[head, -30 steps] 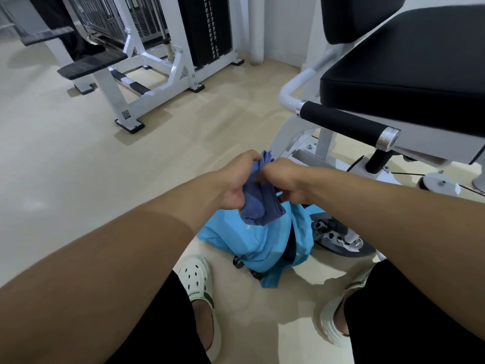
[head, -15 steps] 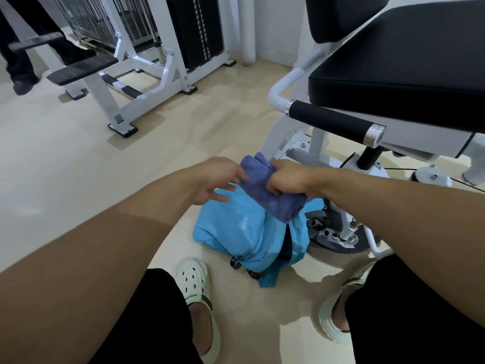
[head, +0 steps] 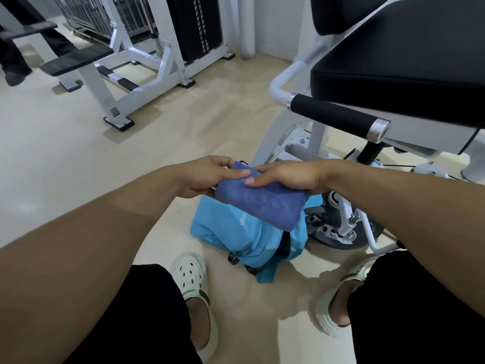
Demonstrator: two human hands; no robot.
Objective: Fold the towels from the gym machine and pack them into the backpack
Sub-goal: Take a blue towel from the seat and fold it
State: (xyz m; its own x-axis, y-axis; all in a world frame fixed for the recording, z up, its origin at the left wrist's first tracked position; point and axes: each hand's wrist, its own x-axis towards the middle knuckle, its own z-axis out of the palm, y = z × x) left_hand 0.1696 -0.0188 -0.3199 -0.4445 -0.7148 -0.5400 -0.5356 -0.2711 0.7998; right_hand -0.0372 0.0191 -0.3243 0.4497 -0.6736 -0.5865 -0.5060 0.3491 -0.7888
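Blue towel [head: 265, 199] folded, gripped at its ends: left hand [head: 207, 177] pinching, right hand [head: 288, 176] clasping; held above backpack [head: 236, 232].

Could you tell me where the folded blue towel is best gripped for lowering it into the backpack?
Probably across its short ends, from above: the folded blue terry towel forms a compact bundle, with left hand and right hand at its upper end, above the light-blue fabric backpack.
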